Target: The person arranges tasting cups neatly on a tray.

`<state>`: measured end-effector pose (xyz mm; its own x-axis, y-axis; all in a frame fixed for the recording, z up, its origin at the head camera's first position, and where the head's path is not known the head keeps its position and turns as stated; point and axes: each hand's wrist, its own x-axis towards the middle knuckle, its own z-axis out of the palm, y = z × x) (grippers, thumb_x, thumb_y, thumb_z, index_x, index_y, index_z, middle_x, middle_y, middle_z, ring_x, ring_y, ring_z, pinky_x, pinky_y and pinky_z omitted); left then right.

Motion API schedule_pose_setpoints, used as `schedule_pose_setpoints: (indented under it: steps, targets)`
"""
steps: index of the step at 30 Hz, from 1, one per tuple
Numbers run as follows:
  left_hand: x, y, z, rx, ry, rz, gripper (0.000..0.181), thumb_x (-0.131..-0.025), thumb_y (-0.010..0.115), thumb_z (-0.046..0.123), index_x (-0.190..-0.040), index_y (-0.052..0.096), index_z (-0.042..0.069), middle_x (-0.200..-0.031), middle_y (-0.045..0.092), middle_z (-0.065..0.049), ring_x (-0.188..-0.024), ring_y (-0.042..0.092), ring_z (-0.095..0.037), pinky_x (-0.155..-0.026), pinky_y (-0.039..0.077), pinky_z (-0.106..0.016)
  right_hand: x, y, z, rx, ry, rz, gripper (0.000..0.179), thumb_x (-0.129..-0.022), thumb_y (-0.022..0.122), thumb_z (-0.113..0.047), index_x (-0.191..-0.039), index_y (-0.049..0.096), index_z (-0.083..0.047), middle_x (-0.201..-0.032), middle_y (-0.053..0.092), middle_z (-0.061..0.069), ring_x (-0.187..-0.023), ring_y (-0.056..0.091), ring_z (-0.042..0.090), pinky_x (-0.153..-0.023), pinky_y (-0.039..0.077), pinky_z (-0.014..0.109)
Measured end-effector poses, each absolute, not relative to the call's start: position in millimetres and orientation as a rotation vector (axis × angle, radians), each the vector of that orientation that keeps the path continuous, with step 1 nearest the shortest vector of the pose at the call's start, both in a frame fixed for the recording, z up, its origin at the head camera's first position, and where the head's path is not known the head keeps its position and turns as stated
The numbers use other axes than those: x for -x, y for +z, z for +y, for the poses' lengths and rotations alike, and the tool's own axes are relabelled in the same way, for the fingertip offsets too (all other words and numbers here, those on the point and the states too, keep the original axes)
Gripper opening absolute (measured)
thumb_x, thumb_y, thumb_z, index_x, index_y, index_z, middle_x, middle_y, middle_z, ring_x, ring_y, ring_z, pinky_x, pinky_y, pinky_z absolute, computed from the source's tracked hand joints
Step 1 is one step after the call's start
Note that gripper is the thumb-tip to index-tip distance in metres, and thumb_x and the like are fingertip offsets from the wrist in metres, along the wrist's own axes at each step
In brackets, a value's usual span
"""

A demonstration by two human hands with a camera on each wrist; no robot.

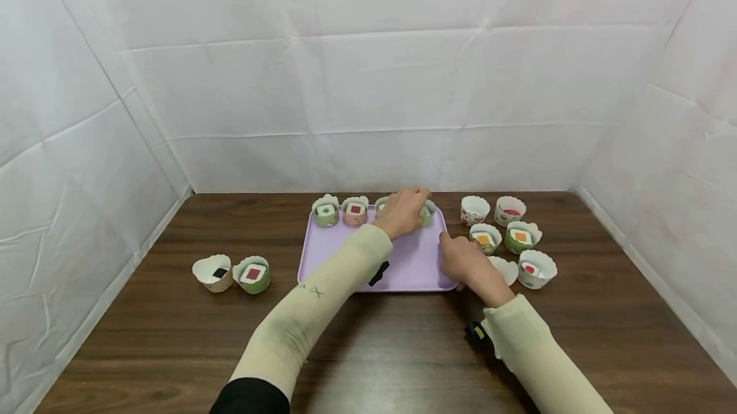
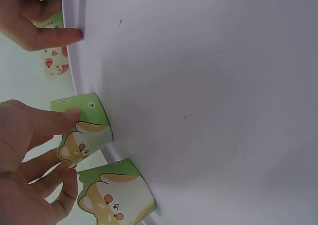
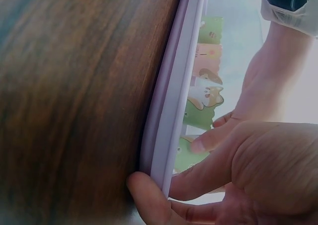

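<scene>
Green, with a printed animal face, the cup (image 2: 94, 135) is sitting at the far right of the lilac tray (image 1: 322, 251), its base apparently resting there. The left hand (image 1: 405, 209) is pinching it, thumb lying against the printed wall. The right hand (image 1: 469, 263) is pinching the tray's right edge between thumb and fingers, probably steadying it.

For good placing, the left hand should be pressing only lightly, since the thin wall is looking easy to dent, and should be keeping the cup level so that anything inside is not spilling. The fingers should be opening straight away from the wall, because a neighbouring green cup (image 2: 119, 192) is standing near on the left and could be getting knocked.

Further left along the tray's far edge, a pink cup (image 1: 355, 211) and another green-sided cup (image 1: 325, 210) are standing in line. The left forearm is crossing above the tray and partly hiding it. Right of the tray, six cups (image 1: 522, 237) are crowding the bench (image 1: 403, 363), close to the right hand, so its elbow room is looking tight. Two more cups (image 1: 251, 274) are waiting on the left, well apart.
</scene>
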<state>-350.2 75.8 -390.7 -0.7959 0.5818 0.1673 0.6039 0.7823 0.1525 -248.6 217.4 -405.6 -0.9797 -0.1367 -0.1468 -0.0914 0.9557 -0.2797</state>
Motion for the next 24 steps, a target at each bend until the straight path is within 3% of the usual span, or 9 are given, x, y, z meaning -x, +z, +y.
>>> schedule_pose_setpoints:
  steps: [5, 12, 20, 24]
  targets:
    - [348.7, -390.2, 75.2, 0.911, -0.223, -2.870, 0.051, -0.097, 0.067, 0.016, -0.147, 0.055, 0.016, -0.142, 0.063, -0.006, -0.129, 0.055, -0.028, -0.108, 0.053, -0.042, 249.9, -404.9, 214.7, 0.171, -0.418, 2.938, 0.035, -0.099, 0.043, -0.004, -0.129, 0.052, 0.011, -0.103, 0.065, 0.037, -0.041, 0.062, 0.017, -0.039, 0.053, 0.027]
    - [346.0, -393.2, 75.7, 0.909, -0.151, -2.828, 0.045, -0.096, 0.067, 0.017, -0.141, 0.059, 0.016, -0.137, 0.065, -0.007, -0.124, 0.055, -0.027, -0.107, 0.051, -0.038, 249.5, -404.9, 213.2, 0.144, -0.407, 2.912, 0.047, -0.100, 0.043, -0.005, -0.143, 0.044, 0.013, -0.113, 0.063, 0.041, -0.042, 0.062, 0.017, -0.039, 0.053, 0.027]
    - [346.5, -391.0, 73.6, 0.917, -0.175, -2.798, 0.045, -0.101, 0.063, 0.038, -0.142, 0.060, 0.019, -0.148, 0.058, -0.008, -0.136, 0.049, -0.030, -0.115, 0.048, -0.042, 249.0, -404.2, 214.9, 0.131, -0.420, 2.907, 0.045, -0.100, 0.043, -0.006, -0.140, 0.046, 0.012, -0.112, 0.063, 0.041, -0.042, 0.062, 0.018, -0.039, 0.053, 0.027]
    - [341.7, -385.2, 66.3, 0.937, -0.261, -2.780, 0.039, -0.102, 0.061, 0.034, -0.138, 0.063, 0.019, -0.144, 0.060, -0.007, -0.134, 0.050, -0.028, -0.115, 0.046, -0.041, 250.1, -403.5, 215.4, 0.125, -0.423, 2.902, 0.044, -0.100, 0.043, -0.006, -0.140, 0.046, 0.012, -0.111, 0.063, 0.040, -0.043, 0.063, 0.018, -0.039, 0.053, 0.027]
